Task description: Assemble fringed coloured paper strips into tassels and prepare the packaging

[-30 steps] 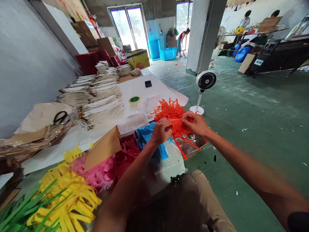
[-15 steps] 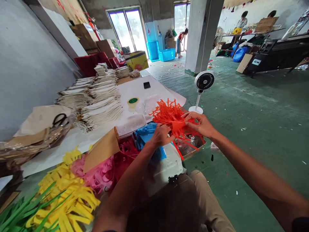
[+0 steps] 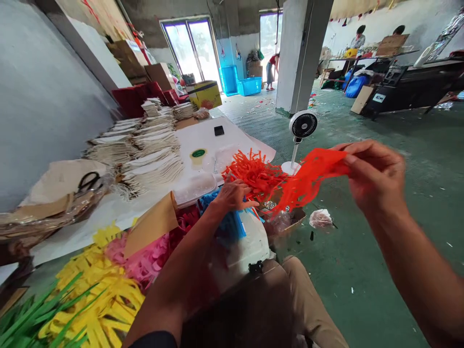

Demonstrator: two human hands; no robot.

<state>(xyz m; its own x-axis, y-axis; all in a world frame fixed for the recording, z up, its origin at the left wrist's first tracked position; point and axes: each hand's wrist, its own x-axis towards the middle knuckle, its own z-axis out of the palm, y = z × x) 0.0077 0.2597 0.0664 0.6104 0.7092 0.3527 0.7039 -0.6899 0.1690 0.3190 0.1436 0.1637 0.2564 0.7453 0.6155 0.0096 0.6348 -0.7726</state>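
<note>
1. Now my right hand (image 3: 379,181) is drawing an orange fringe (image 3: 311,174) aside, thumb and fingers pinching one end.
2. So it's seemingly parting from the orange pile (image 3: 255,171); its trailing ends are overlapping the pile in view.
3. Unlike half a second ago, my left hand (image 3: 234,194) is staying behind alone, thumb spreading from fingers, beside blue strips (image 3: 236,226).

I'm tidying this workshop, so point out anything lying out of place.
A crumpled, pale pink, flower-like piece lies on the green floor, apart from the heaped orange strips, so it looks dropped. Small white scraps litter that floor too.
</note>
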